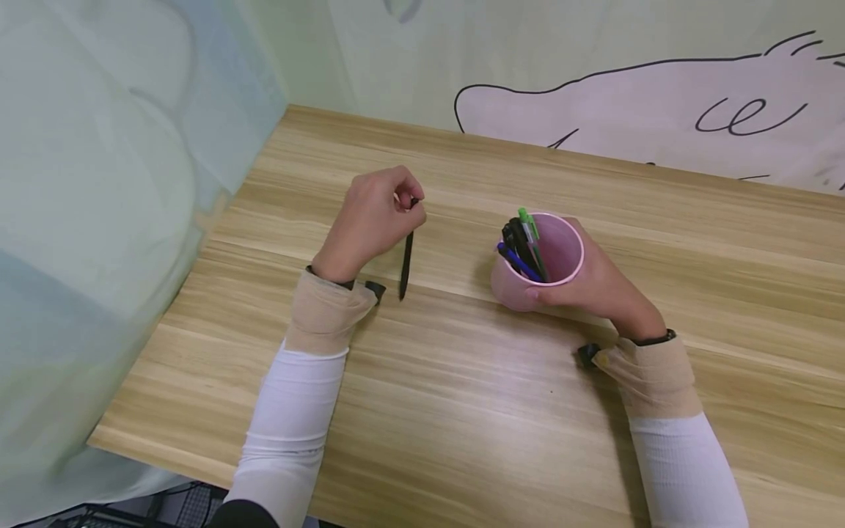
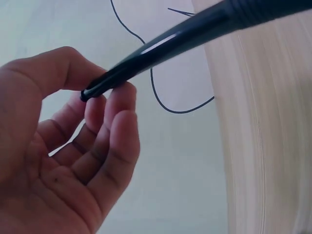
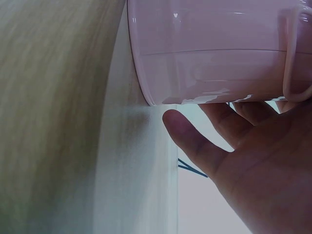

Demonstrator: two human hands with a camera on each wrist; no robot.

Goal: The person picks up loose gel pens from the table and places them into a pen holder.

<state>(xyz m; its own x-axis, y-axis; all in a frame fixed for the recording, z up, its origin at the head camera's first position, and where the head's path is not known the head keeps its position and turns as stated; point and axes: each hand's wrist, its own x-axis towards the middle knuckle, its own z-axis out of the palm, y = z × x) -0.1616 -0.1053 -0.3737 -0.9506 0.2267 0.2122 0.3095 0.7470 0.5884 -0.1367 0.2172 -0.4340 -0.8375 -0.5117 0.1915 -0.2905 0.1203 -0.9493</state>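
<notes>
Between thumb and fingertips, my left hand [image 1: 378, 213] pinches a black pen [image 1: 407, 264] by its upper end. The pen hangs steeply over the table in the head view, and the left wrist view shows its glossy black barrel [image 2: 180, 41] extending away from the fingers. To the right, my right hand [image 1: 604, 271] grips a pink cup [image 1: 511, 292] around its side, thumb near the front and other fingers largely hidden behind. Inside the cup lean several pens: black ones [image 1: 518, 238], a blue one [image 1: 518, 260] and one with a green top [image 1: 527, 220]. In the right wrist view, the cup's base is close to the tabletop.
Both hands are over a light wood-grain table [image 1: 449, 411]. A pale wall covering with a line drawing [image 1: 627, 103] stands along the far edge, and pale fabric [image 1: 86, 242] borders the left side. Dark wrist straps [image 1: 330, 279] circle both wrists.
</notes>
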